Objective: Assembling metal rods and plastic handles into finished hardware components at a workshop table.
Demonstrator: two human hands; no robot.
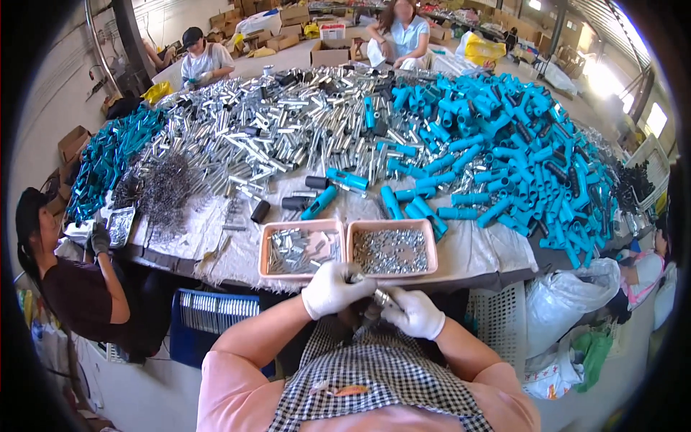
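Note:
Both my hands wear white gloves and meet just in front of the table's near edge. My right hand (414, 314) is closed around a shiny metal cylindrical part (384, 297), which points toward the other glove. Beside it my left hand (335, 289) is closed, with a bit of metal showing at its fingertips; most of what it grips is hidden. Right ahead stand two pink trays: the left tray (263, 251) holds small metal cylinders and pins, the right tray (434, 248) many tiny metal pieces.
Behind the trays lie teal plastic tubes (497, 165), silver metal tubes (266, 137) and dark springs (165, 187) in heaps. A blue crate (216, 311) stands below the edge at left, a white basket (504, 327) at right. A co-worker (79, 273) sits at left; others sit across and at right.

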